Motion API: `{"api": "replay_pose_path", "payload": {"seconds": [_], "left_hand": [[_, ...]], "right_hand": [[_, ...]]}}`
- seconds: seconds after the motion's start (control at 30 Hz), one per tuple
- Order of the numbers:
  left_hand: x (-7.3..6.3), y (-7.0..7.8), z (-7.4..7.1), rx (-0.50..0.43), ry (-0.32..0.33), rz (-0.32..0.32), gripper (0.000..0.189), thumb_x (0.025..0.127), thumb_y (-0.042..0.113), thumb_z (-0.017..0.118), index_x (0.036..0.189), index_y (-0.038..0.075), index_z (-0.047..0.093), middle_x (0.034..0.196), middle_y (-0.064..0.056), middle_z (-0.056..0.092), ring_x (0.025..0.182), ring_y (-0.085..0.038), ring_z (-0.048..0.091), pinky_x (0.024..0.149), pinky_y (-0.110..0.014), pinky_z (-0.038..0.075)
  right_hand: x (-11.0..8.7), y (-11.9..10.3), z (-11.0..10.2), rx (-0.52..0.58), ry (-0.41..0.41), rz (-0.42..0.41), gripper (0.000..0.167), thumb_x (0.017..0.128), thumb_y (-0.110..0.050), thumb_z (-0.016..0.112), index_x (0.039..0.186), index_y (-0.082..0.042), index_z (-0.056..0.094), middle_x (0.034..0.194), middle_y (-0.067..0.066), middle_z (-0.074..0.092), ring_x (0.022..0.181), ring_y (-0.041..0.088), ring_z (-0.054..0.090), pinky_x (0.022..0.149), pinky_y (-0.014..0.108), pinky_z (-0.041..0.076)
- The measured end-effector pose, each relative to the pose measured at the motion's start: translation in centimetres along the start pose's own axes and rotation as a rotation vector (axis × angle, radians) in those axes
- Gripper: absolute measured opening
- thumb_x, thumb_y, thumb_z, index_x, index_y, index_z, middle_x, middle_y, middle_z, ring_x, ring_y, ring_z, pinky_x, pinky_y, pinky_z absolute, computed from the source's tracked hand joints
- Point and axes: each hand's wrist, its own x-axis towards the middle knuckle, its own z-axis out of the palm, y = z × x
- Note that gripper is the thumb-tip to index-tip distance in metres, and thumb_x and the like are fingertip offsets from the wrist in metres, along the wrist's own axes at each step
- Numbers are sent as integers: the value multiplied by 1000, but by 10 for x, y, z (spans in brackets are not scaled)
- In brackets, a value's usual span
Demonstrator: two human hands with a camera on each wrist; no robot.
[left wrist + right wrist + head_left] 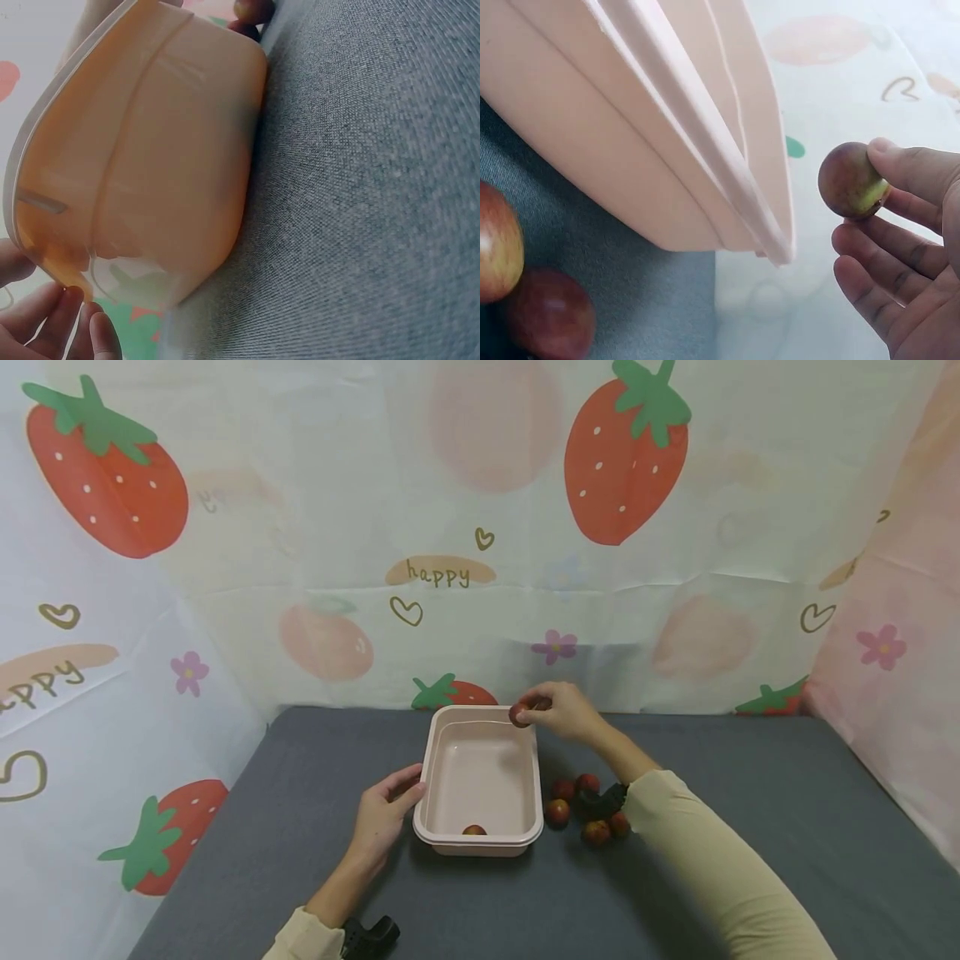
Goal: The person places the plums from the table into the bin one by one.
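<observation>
At six o'clock, the box point(480, 768) hides most of one inner fruit point(474, 830); a black wristband point(603, 802) overlaps the loose fruits point(557, 812) at four. At one, the right hand point(562, 713) pinches a dusky red fruit point(845, 180), green-patched; the left hand point(381, 814) pinches the box's edge at nine.

I see right hand point(562, 712) pinching red fruit point(518, 716) at far-right corner of box point(480, 768), near far edge of table point(315, 777); left hand point(381, 814) holds left rim; loose fruits point(557, 812) lie right.

Pale strawberry-printed backdrop point(337, 510) behind a dark grey fabric-covered tabletop point(720, 785)
</observation>
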Motion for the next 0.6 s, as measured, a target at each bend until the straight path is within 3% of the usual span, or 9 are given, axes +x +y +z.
{"api": "replay_pose_path", "payload": {"seconds": [0.17,0.43,0.6], "left_hand": [[0,0,0,-6,-1,0,38,93,14,65,129,3,61,128,-17,64,120,-25,57,85,-11,45],[-2,1,-1,0,-8,-4,40,93,16,65,130,4,61,129,-16,63,120,-24,56,93,-22,47],[-2,2,-2,-5,-10,-8,40,93,17,65,131,4,61,130,-15,63,121,-23,56,93,-21,47]], "right_hand": [[5,-2,7,-24,-17,-2,37,87,-26,73,113,0,70,106,15,72,93,24,67,81,37,57],[8,-6,15,-26,-60,31,36,89,-25,71,115,-1,69,111,15,71,101,26,67,87,39,55],[10,-9,18,-43,-74,39,36,90,-26,70,116,-3,69,113,14,71,101,26,66,88,40,54]]}}
